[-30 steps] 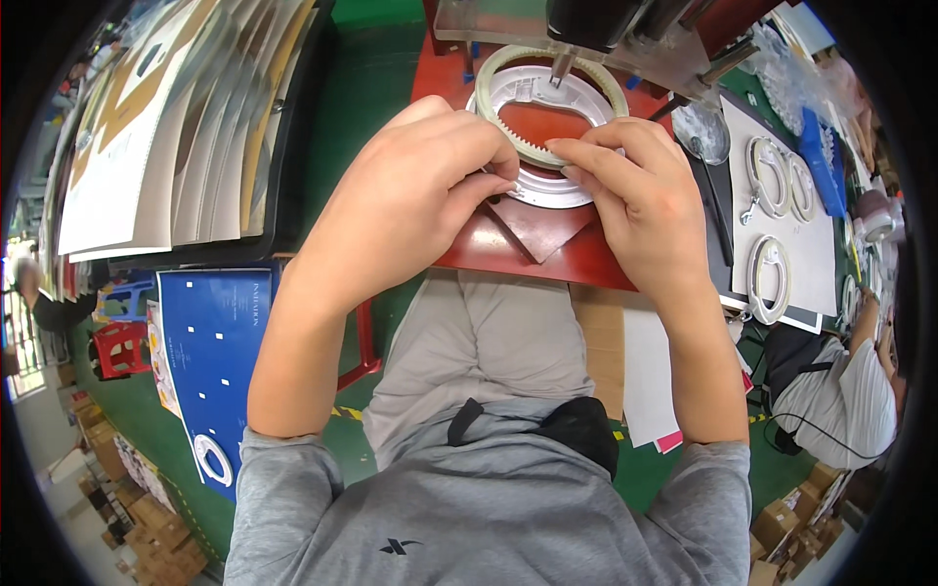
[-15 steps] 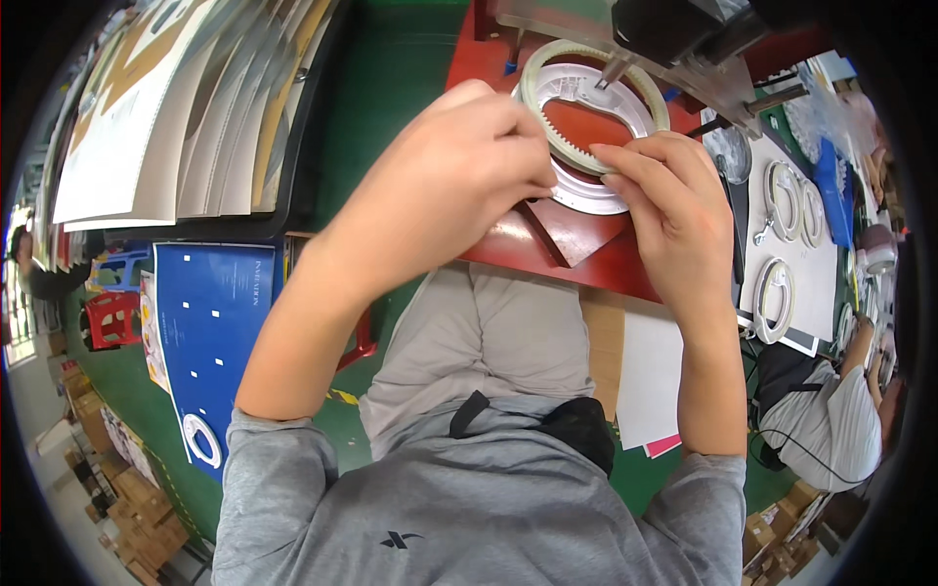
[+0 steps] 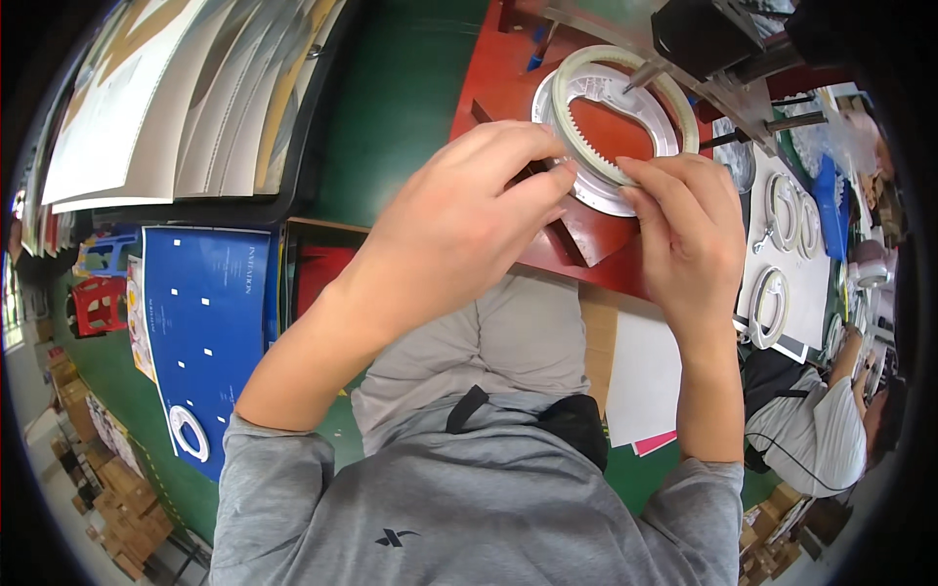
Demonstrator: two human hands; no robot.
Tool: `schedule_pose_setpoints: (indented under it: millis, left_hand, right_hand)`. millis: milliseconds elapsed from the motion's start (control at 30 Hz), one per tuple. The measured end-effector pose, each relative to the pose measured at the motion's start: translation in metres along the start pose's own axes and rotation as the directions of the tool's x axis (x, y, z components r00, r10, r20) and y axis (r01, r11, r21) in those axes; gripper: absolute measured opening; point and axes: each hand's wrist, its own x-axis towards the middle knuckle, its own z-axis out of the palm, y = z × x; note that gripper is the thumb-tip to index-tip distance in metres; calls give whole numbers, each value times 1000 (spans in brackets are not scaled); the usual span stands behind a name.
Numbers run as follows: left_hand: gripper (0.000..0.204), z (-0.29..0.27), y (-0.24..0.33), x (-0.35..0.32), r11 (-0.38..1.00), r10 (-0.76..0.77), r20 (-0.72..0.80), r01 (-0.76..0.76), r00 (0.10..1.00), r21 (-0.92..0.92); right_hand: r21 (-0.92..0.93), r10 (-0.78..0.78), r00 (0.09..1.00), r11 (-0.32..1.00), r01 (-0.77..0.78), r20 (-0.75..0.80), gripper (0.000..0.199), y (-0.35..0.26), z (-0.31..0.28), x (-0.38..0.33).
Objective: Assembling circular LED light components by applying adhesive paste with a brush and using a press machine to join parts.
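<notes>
A cream ring with teeth on its inner edge (image 3: 565, 119) leans over a flat white ring (image 3: 608, 199) on the red work surface. With thumb and index finger, my right hand (image 3: 696, 220) pinches the near right part of the toothed ring. My left hand (image 3: 454, 220) is closed, its fingertips close together at the rings' near left edge. Whether something small is between those fingertips cannot be made out. A thin metal pin (image 3: 640, 76) comes down across the ring opening from the fixture above.
The fixture's black block (image 3: 705, 37) overhangs the rings. More white rings (image 3: 769, 305) lie on a pale sheet at right. Stacked papers (image 3: 147, 117) fill a black tray at far left, above a blue printed sheet (image 3: 210, 342). Another person (image 3: 811, 430) sits at lower right.
My left hand has come lower and turned, so its thumb and index finger now show. My right hand keeps its pinch on the toothed ring. The view has shifted slightly.
</notes>
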Motion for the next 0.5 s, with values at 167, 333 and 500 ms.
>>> schedule_pose_setpoints:
  millis: [167,333,500]
  left_hand:
    - [43,2,9,-12,993,-79,-12,80,997,83]
    - [43,6,7,-16,993,-112,-65,110,992,-28]
    - [24,5,5,-5,993,-121,-176,118,977,-26]
  right_hand:
    - [-2,40,999,999,-40,-24,24,-15,5,-5]
    - [11,75,996,997,-74,-47,23,-23,10,-6]
    - [-9,75,994,997,-76,-75,20,-24,16,-6]
